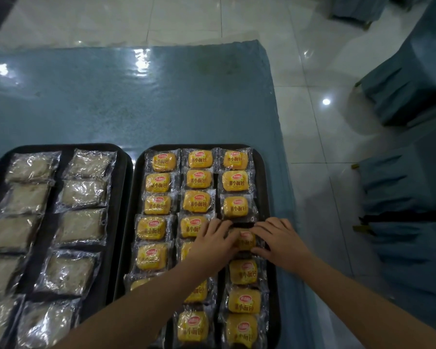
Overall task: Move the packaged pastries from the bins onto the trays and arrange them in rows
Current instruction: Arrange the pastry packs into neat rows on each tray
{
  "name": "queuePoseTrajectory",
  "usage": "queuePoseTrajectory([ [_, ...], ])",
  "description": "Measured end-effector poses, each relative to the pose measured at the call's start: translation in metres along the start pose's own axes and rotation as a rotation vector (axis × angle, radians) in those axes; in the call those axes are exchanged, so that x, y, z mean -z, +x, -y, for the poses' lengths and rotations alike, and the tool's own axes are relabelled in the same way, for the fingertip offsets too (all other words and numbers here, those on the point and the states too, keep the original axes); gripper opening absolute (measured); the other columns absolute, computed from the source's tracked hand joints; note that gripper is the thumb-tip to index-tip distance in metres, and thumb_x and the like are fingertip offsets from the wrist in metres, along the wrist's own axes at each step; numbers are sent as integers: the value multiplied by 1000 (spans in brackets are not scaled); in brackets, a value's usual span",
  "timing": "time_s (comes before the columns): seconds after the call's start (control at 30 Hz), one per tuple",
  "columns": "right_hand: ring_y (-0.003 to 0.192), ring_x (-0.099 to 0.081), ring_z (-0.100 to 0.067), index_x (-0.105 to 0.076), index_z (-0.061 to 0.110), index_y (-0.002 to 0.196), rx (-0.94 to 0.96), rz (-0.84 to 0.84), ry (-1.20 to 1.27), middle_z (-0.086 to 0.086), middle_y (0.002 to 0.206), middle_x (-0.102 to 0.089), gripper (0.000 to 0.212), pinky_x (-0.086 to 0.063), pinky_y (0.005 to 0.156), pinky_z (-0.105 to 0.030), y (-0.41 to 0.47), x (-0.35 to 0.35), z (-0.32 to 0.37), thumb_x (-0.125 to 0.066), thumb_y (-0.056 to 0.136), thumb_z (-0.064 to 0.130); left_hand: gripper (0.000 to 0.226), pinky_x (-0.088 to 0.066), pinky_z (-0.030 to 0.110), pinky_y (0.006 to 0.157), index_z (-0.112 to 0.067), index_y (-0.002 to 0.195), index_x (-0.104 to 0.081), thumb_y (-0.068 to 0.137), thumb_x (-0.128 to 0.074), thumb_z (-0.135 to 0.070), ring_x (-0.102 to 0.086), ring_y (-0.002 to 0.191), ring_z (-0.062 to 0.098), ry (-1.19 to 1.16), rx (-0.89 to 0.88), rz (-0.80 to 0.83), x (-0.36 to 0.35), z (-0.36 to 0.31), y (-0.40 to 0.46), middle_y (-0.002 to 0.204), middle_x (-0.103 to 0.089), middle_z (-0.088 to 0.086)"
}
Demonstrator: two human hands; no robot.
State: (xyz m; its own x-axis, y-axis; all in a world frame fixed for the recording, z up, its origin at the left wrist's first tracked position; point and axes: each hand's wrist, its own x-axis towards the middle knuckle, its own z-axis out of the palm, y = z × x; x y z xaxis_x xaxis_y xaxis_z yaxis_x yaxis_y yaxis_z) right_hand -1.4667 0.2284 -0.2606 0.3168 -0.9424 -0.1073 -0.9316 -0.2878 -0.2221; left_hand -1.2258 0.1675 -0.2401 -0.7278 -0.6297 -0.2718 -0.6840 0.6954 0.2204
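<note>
- Head view: the left hand (213, 241) and the right hand (278, 239) both pinch one yellow pastry pack (246, 241) with bent fingers, one on each side.
- The pack sits in the right row of the right tray (268, 197) on the blue counter (136, 102).
- It looks light and soft, and its clear wrap looks slippery, so hold the edges gently.
- The left tray (121, 172) holds pale packs (82, 225).

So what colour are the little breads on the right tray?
Yellow-orange breads in clear wrappers, each with a red logo; seen in the head view.
</note>
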Motion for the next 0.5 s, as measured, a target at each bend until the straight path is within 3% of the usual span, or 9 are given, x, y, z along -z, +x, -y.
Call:
queuePoseTrajectory([
  [0.07, 109, -52, -18, -58, 28, 127, 15, 18, -2, 8, 118, -61, 54, -33, 90, -34, 4, 3, 2, -55, 86, 63, 54, -15, 52, 118, -27, 147, -31, 100, -46, -48, -25, 141, 34, -19, 7, 20, 1, 0, -1, 153, -34, 5],
  [0.27, 105, -54, -24, -60, 20, 122, 90, -94, -121, 1, 112, -61, 45, -36, 88, -39, 15, 6, 15, -63, 83, 43, 52, -35, 50, 106, -22, 133, -44, 89, -65, -38, -44, 122, 33, 3, 10, -75, -8, -1, -1, 135, -48, 6],
  [0.5, 110, -54, -26, -63, 21, 123, 38, -138, -146, -2, 119, -60, 46, -37, 90, -40, 25, 4, 13, -75, 83, 39, 45, -33, 49, 104, -22, 130, -47, 92, -64, -39, -41, 122, 33, 29, 62, -130, -6, 4, 10, 141, -48, 5],
])
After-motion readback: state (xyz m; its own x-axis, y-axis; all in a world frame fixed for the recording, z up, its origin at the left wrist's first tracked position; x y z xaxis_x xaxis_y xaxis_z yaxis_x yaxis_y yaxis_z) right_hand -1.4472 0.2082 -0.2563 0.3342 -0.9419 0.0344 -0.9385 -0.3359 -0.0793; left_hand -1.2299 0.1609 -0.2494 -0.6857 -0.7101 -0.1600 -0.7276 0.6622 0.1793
